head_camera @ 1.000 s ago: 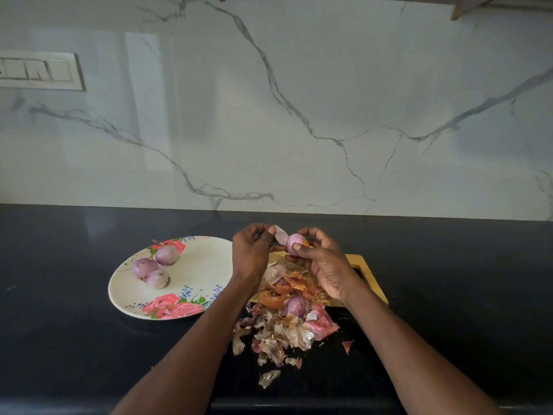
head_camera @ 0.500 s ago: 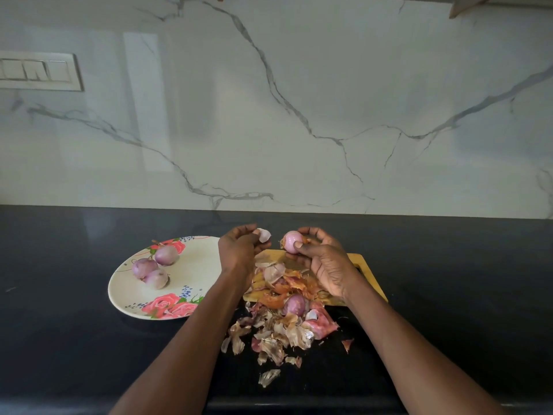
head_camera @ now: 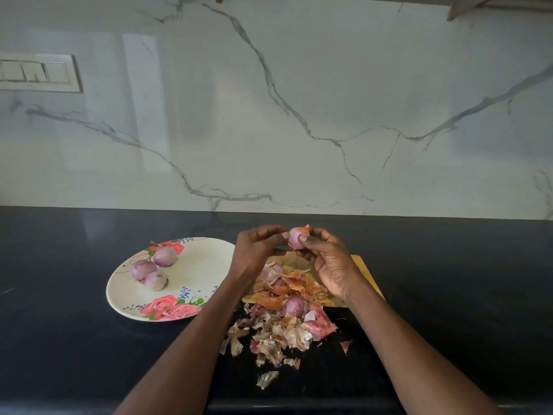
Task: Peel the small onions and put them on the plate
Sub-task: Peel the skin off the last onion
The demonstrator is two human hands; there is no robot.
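Between the fingertips of both hands, up over the far edge of the cutting board [head_camera: 366,266], sits the onion [head_camera: 295,237]; the right hand [head_camera: 329,262] has fingers and thumb curled round it, an orange scrap of skin poking out above them; the left hand [head_camera: 257,247] has its fingers bent in toward the onion, looks like pinching at the skin but I can't tell for sure; I'd roll it in the right fingers, peel toward the root, drop scraps on the peel pile [head_camera: 278,324] below the wrists; plate [head_camera: 206,259] with three peeled onions [head_camera: 151,269] is just left of the left fingers; one more onion [head_camera: 293,305] waits in the pile.
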